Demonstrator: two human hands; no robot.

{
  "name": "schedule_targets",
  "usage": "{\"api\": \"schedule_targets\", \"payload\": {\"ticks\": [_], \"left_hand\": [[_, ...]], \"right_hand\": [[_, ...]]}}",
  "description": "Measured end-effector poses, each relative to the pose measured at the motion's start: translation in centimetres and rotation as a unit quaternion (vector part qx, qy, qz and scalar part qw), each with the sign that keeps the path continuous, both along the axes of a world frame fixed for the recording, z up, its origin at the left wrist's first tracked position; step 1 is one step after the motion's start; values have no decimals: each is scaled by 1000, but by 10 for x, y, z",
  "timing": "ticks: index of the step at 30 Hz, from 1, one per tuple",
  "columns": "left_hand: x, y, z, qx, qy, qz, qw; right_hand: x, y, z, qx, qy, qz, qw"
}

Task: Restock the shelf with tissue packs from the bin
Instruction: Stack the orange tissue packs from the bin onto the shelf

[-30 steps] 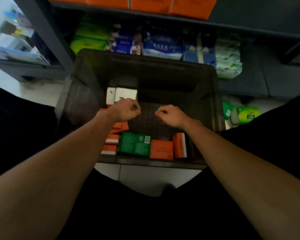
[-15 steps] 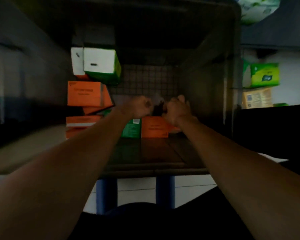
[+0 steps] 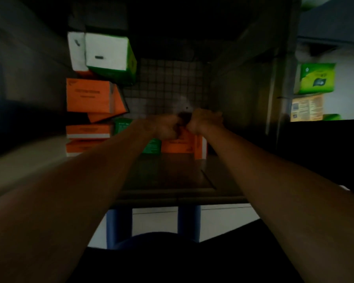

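Dark plastic forms the bin [image 3: 172,198], and both bare forearms cross its near rim and reach down inside. Against the near wall an orange pack [image 3: 177,145] stands beside a green pack [image 3: 152,146], both partly hidden by the hands just above them. The left hand [image 3: 166,127] and right hand [image 3: 204,121] meet over the middle of the bin, knuckles almost touching. Their fingers [image 3: 214,116] are curled in. The picture is too blurred to tell whether they pinch anything or only close over the orange pack. My guess is that the hands come together so as to take one pack from both ends.

Past them the mesh floor lies bare, so the bin looks largely emptied. Along the left wall a stack [image 3: 88,94] of orange packs leans unevenly, and a white box [image 3: 105,52] with a green side sits tilted on top in the far left corner. It could slide if the stack is nudged.

Outside the right wall a loose pack [image 3: 315,78], bright green, lies well apart. I cannot make out the shelf.
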State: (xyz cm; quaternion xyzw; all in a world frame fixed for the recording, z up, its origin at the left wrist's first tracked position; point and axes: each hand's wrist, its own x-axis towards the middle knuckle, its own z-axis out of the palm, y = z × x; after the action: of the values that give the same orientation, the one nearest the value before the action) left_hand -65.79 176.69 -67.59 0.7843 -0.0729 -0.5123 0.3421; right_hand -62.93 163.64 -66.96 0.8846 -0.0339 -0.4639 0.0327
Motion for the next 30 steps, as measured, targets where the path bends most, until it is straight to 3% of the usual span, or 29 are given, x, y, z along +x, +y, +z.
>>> {"api": "schedule_targets", "payload": {"ticks": [3, 8, 14, 18, 21, 26, 30], "left_hand": [[1, 8, 6, -20, 12, 18, 1000], [3, 18, 40, 23, -9, 54, 998], [2, 31, 78, -24, -70, 203, 976], [3, 48, 101, 5, -120, 287, 950], [0, 58, 142, 8, -133, 399, 907], [-13, 85, 199, -116, -116, 565, 809], [-17, 96, 241, -222, -140, 632, 729]], "right_hand": [[1, 5, 2, -5, -14, -21, 1000], [8, 5, 23, 50, -3, -17, 999], [22, 18, 83, 228, -110, -79, 964], [22, 38, 127, 353, -181, -221, 891], [17, 50, 167, 434, -187, -278, 836], [16, 69, 227, 556, -107, -401, 720], [13, 78, 262, 615, -90, -425, 658]]}}
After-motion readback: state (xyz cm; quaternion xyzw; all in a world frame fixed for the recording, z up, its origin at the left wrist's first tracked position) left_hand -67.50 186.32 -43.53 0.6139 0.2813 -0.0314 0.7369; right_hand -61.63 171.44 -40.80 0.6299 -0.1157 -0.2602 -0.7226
